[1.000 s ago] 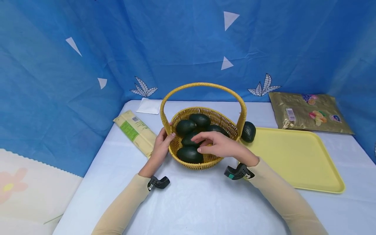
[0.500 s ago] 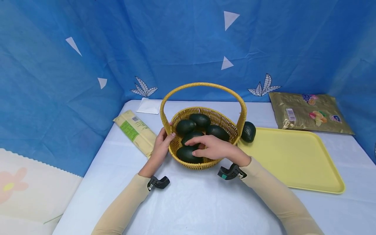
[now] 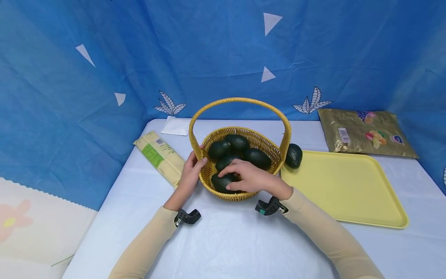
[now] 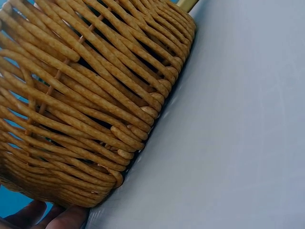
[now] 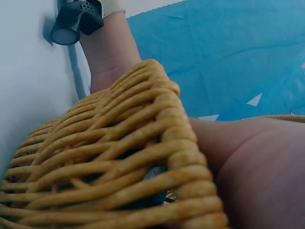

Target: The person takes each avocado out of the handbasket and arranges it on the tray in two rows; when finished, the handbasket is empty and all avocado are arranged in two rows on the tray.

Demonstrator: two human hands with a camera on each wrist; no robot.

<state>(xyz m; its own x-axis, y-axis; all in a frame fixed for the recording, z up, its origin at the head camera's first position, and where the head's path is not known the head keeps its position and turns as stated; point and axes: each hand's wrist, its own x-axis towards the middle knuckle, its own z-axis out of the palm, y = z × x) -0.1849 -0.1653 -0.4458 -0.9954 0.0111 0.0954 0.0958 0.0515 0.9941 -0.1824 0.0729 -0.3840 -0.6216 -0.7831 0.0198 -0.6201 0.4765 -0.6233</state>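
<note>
Near avocado (image 3: 220,183) lies in basket (image 3: 235,197), by near rim. I see right hand (image 3: 250,176) bent round it, only fruit-wide, seeming to pinch it. Left hand (image 3: 191,170) grips basket's left rim, thumb over top. Four other avocados (image 3: 257,158) sit behind. Loose avocado (image 3: 294,155) outside, by tray's (image 3: 343,190) far left corner. Step looks like picking up; I think next move needs snug squeeze, lift over rim, basket steady.
</note>
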